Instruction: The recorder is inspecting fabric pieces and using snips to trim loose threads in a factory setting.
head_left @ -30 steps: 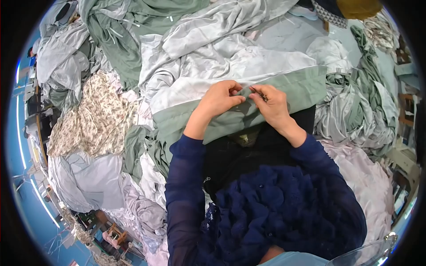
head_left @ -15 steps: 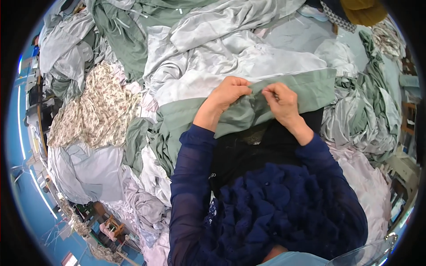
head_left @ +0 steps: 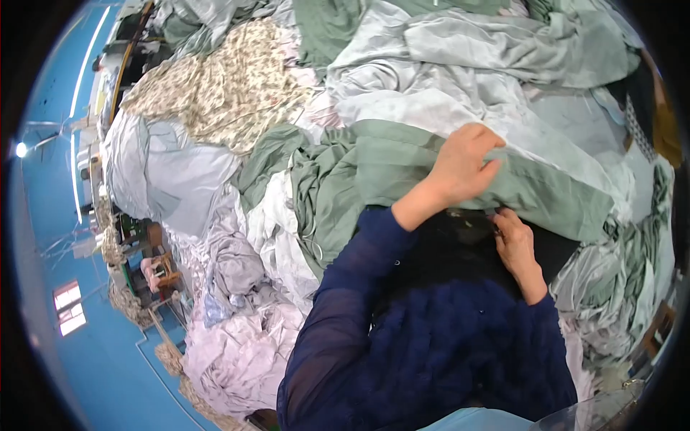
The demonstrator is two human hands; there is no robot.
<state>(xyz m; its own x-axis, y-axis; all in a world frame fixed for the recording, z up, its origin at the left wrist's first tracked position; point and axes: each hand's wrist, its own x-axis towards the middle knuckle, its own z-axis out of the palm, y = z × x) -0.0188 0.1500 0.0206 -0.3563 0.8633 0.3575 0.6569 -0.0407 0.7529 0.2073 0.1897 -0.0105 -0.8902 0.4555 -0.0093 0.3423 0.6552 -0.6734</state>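
Note:
A sage-green cloth lies spread over a heap of fabric in front of me. My left hand presses down on it near its upper edge, fingers gripping a fold. Lower and closer to my body, my right hand pinches the cloth's near edge where it meets a black garment. Both arms wear dark navy sleeves.
Piles of pale grey and white fabric surround the green cloth. A cream floral-print cloth lies at the upper left, and lilac-white cloth is heaped at the lower left. A blue floor with benches runs along the left.
My view has swung right and down. My hands, together at the cloth's edge before, have parted: the left stays up on the cloth, the right has dropped toward my body.

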